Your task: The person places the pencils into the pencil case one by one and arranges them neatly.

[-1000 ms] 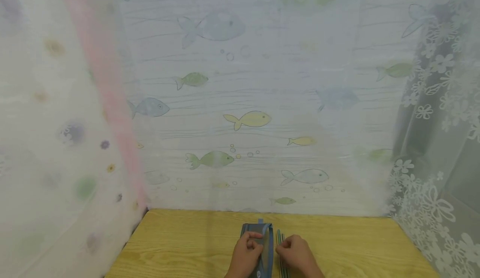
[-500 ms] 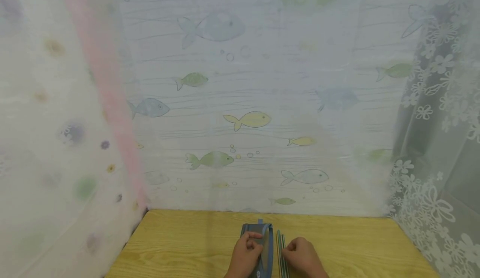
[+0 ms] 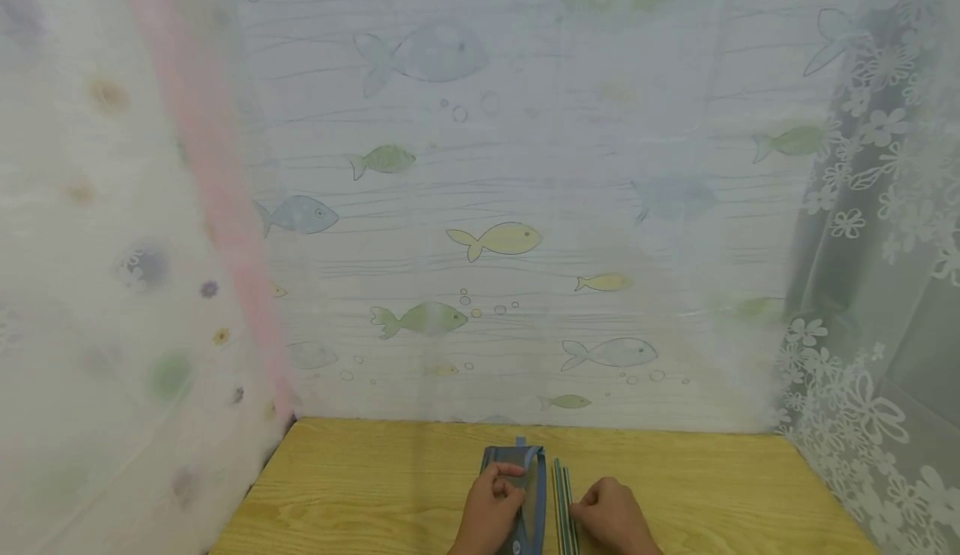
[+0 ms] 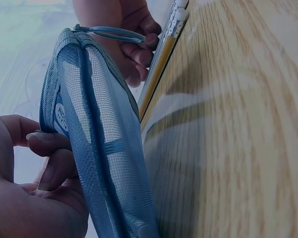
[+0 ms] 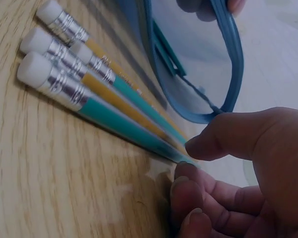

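Sits farther right than before with right fingers (image 5: 186,196), at the outermost pencil (image 5: 124,126); cannot tell if pinching it. Holds the pouch (image 4: 89,129) with curled left fingers (image 4: 49,144).

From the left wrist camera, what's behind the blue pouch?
Part of the right hand shows behind the pouch, along with pencils with white erasers. The pouch covers the pencils' lower stretch there, so their other ends can't be seen in that view.

The left grip (image 3: 491,501) and right grip (image 3: 611,513) are bare, and so are both wrists (image 3: 474,538). On the left, one nail (image 4: 38,135) reaches slightly past its fingertip (image 4: 49,144); the right nails (image 5: 180,186) have smooth, rounded edges
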Available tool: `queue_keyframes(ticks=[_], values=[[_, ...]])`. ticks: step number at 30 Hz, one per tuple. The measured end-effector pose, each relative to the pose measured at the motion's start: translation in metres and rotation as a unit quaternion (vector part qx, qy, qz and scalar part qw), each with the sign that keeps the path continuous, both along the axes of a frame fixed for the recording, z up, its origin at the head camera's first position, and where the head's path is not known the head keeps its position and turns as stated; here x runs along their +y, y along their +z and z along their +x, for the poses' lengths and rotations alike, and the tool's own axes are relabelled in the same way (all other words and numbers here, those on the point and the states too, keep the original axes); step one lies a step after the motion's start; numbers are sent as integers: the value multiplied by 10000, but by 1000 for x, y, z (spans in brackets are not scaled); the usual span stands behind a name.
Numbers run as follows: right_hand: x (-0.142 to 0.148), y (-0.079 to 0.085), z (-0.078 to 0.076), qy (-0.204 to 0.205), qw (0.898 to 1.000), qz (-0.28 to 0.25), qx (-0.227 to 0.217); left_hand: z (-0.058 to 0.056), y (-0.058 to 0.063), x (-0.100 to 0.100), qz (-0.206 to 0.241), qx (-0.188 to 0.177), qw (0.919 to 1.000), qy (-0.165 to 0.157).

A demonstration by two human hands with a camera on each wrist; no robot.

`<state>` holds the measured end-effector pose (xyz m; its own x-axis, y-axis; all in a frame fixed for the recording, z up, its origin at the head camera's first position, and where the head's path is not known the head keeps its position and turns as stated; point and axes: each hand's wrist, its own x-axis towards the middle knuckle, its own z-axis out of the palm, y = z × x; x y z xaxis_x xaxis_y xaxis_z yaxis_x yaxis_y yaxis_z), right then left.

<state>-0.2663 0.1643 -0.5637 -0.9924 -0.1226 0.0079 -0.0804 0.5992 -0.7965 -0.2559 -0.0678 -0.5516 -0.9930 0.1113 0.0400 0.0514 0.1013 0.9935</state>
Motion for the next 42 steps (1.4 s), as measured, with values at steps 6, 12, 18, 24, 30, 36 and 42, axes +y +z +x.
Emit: queue_keyframes(ticks=[6, 12, 18, 24, 30, 36, 42], values=[[-1, -1, 0, -41, 9999, 56, 104, 0, 0, 0, -8, 28, 10000, 4], [-3, 0, 1, -143, 9998, 101, 131, -1, -1, 1, -44, 44, 10000, 45], [-5, 1, 4, -383, 9991, 159, 88, -1, -2, 1, -108, 43, 9999, 103], [-13, 5, 8, -830, 9948, 573, 117, -2, -2, 1, -87, 0, 9999, 82], [-21, 12, 14, -1174, 9865, 1138, -2, -2, -2, 1, 7, -26, 10000, 19], [-23, 13, 17, -1288, 9843, 1205, 66, -1, -2, 0, 50, -16, 10000, 5], [-21, 10, 15, -1254, 9851, 1176, 33, -1, -2, 0, 51, -4, 10000, -19]])
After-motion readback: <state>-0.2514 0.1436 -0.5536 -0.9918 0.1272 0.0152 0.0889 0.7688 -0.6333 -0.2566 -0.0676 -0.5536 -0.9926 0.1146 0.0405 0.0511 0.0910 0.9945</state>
